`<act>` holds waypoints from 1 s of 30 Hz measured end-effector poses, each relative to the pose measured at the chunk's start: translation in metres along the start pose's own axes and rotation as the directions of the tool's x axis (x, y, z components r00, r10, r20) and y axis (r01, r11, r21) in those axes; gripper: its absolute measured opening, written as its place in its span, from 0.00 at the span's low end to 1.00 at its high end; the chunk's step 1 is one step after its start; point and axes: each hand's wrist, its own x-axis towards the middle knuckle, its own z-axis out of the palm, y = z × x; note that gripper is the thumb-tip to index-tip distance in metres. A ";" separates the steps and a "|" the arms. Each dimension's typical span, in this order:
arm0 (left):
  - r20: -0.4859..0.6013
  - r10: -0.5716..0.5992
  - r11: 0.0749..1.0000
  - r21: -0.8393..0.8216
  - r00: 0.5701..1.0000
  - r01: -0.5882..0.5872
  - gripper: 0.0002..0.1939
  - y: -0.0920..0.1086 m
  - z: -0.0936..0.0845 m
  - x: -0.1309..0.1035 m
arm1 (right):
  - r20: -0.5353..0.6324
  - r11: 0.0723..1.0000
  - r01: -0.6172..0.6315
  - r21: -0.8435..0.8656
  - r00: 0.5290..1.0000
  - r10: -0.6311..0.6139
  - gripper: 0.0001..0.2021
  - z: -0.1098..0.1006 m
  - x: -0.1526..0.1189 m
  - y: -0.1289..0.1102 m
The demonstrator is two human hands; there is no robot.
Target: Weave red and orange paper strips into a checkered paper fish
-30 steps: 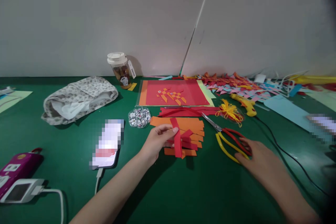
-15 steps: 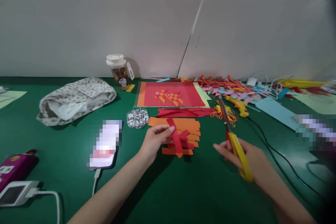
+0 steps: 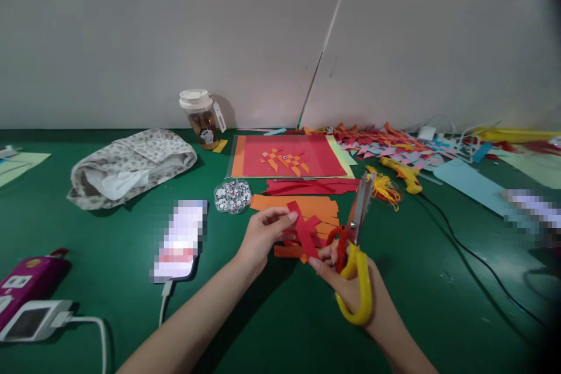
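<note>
My left hand (image 3: 269,234) pinches a red paper strip (image 3: 302,231) near its upper end, thumb on top. Scissors (image 3: 357,245) with one yellow and one red handle hang on my right hand (image 3: 337,274), their blades pointing up and away from me. The thumb and fingertips of that hand meet the strip's lower end. Below the strip lie orange paper strips (image 3: 326,207) side by side, with more red pieces over them. Red strips (image 3: 324,187) lie just beyond.
Behind are red sheets (image 3: 326,149) bearing two woven paper fish (image 3: 287,160). A bag of googly eyes (image 3: 233,196), a phone (image 3: 182,239) and a lidded cup (image 3: 200,120) stand left. Yellow string (image 3: 385,188), a corded glue gun (image 3: 405,175) and heaped paper pieces (image 3: 385,137) lie right.
My right hand has come left with the scissors to the lower end of the red strip. The scissors have turned more upright. My left hand keeps its pinch on the strip.
</note>
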 end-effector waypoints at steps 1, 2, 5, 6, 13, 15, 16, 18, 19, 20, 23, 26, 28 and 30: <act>0.009 -0.005 1.000 0.002 1.000 0.005 0.15 0.000 0.000 0.000 | 0.000 0.999 0.006 -0.051 1.000 -0.006 0.16 -0.002 -0.002 -0.001; 0.019 -0.004 1.000 0.000 1.000 0.004 0.15 0.000 0.000 0.000 | -0.003 0.994 0.010 -0.110 1.000 -0.011 0.16 -0.004 -0.004 -0.003; 0.041 0.029 0.999 -0.033 0.999 -0.028 0.13 0.002 -0.001 -0.001 | -0.040 0.960 -0.015 -0.281 0.999 0.004 0.16 -0.012 -0.011 -0.013; 0.048 0.045 0.998 -0.049 0.998 -0.042 0.13 0.003 -0.001 -0.002 | -0.053 0.942 -0.035 -0.333 0.998 0.018 0.16 -0.015 -0.013 -0.018; 0.158 0.114 0.993 -0.048 0.981 -0.107 0.09 0.003 0.001 -0.008 | -0.046 0.706 -0.075 -0.705 0.997 0.060 0.22 -0.028 -0.022 -0.030; 0.180 0.123 0.992 -0.036 0.976 -0.119 0.08 0.001 0.001 -0.008 | -0.015 0.695 -0.037 -0.718 0.999 0.038 0.21 -0.026 -0.024 -0.029; 0.189 0.122 0.992 -0.036 0.974 -0.117 0.08 0.000 0.000 -0.008 | -0.004 0.689 -0.019 -0.725 1.000 0.023 0.20 -0.024 -0.025 -0.028; 0.207 0.111 0.994 -0.045 0.972 -0.103 0.09 -0.001 0.000 -0.008 | 0.000 0.665 0.006 -0.746 1.000 -0.009 0.19 -0.022 -0.027 -0.028; 0.216 0.106 0.994 -0.051 0.971 -0.097 0.09 -0.001 0.000 -0.008 | -0.002 0.651 0.014 -0.759 1.000 -0.024 0.18 -0.021 -0.027 -0.027; 0.224 0.103 0.994 -0.055 0.969 -0.092 0.09 -0.001 -0.001 -0.007 | -0.004 0.637 0.022 -0.770 0.999 -0.040 0.17 -0.021 -0.027 -0.027; 0.236 0.102 0.994 -0.063 0.966 -0.090 0.09 -0.002 -0.001 -0.008 | 0.003 0.614 0.049 -0.788 0.997 -0.076 0.15 -0.020 -0.027 -0.027; 0.229 0.099 0.995 -0.052 0.968 -0.090 0.10 -0.003 -0.001 -0.008 | 0.003 0.611 0.063 -0.789 0.995 -0.098 0.15 -0.020 -0.027 -0.027; 0.224 0.092 0.995 -0.045 0.970 -0.084 0.10 -0.003 0.000 -0.009 | -0.002 0.612 0.063 -0.789 0.995 -0.105 0.16 -0.019 -0.027 -0.027; 0.227 0.080 0.996 -0.048 0.971 -0.071 0.10 -0.004 0.000 -0.010 | -0.005 0.613 0.061 -0.788 0.994 -0.105 0.16 -0.018 -0.027 -0.028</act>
